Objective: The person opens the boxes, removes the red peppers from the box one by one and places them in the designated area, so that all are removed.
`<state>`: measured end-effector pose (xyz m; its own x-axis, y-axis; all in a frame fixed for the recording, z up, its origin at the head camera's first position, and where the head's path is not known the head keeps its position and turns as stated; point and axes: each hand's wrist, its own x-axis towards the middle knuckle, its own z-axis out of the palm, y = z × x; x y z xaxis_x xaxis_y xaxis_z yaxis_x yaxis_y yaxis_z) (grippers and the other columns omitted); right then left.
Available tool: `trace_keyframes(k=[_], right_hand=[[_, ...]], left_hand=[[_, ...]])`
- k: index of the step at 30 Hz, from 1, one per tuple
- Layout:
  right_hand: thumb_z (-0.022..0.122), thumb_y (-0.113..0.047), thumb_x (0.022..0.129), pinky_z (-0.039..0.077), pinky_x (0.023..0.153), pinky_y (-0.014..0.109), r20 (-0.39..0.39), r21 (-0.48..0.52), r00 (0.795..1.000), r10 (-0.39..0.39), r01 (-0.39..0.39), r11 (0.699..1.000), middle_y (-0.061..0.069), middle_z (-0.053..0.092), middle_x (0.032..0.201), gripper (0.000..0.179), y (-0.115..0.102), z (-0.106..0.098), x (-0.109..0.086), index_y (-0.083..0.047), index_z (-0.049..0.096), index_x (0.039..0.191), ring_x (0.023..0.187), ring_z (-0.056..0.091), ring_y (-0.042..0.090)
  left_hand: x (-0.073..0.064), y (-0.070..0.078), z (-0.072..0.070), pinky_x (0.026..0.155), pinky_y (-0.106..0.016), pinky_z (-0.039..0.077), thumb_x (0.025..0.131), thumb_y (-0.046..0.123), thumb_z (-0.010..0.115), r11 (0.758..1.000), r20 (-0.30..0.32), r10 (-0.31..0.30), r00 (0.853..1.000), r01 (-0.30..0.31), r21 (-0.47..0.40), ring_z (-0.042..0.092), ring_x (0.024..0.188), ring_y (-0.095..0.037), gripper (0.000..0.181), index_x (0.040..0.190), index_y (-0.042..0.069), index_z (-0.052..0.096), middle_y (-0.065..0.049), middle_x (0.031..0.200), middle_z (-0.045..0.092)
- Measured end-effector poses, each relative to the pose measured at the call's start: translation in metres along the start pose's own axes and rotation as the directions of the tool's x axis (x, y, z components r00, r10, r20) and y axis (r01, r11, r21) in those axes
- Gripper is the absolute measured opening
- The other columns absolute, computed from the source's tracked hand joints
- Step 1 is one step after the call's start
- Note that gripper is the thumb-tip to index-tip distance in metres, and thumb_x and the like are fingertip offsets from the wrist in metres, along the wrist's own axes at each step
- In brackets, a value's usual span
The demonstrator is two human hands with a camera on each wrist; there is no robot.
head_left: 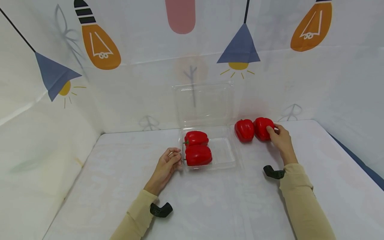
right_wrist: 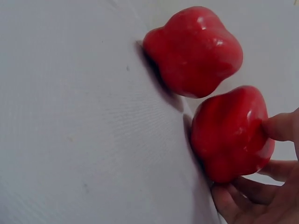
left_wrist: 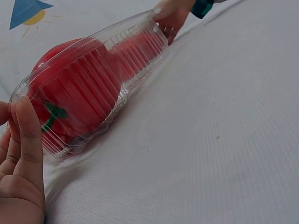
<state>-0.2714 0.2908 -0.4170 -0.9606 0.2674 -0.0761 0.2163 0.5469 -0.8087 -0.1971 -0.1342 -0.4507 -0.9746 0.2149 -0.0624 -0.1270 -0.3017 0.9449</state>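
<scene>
A clear plastic clamshell container lies on the table with its lid raised against the back wall. Two red bell peppers, a rear one and a front one, lie in its left half. My left hand pinches the container's left rim, seen close in the left wrist view beside a pepper's green stem. To the right of the container, my right hand grips the rightmost bell pepper between thumb and fingers. Another bell pepper sits just left of it on the table.
The white table meets a printed fabric wall at its back edge, close behind the container and the loose peppers. A second fabric wall stands along the left. Black wrist devices are worn on both sleeves.
</scene>
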Motion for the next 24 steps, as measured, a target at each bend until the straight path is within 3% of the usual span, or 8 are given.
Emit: trace_keyframes(k=[15, 24], right_hand=[[0.025, -0.047, 0.099, 0.029, 0.11, 0.057, 0.072, 0.007, 0.997, -0.008, 0.007, 1.0, 0.031, 0.032, 0.145, 0.07, 0.0019, -0.0007, 0.0019, 0.004, 0.022, 0.147, 0.131, 0.032, 0.045], [0.028, -0.044, 0.099, 0.033, 0.109, 0.055, 0.049, 0.056, 0.999, 0.001, -0.003, 0.998, 0.033, 0.028, 0.146, 0.069, -0.0001, 0.0006, 0.0, 0.005, 0.019, 0.147, 0.132, 0.033, 0.046]], left_hand=[[-0.0006, -0.0006, -0.0011, 0.063, -0.015, 0.051, 0.093, 0.01, 0.058, 1.0, 0.004, 0.01, 1.0, -0.01, 0.008, 0.056, 0.07, -0.005, 0.026, 0.116, 0.007, 0.045, 0.005, 0.089, 0.058], [0.0008, -0.0015, -0.003, 0.063, -0.015, 0.051, 0.093, 0.012, 0.059, 1.0, 0.022, 0.018, 1.0, -0.019, 0.006, 0.056, 0.071, -0.006, 0.03, 0.117, 0.005, 0.044, 0.006, 0.089, 0.059]])
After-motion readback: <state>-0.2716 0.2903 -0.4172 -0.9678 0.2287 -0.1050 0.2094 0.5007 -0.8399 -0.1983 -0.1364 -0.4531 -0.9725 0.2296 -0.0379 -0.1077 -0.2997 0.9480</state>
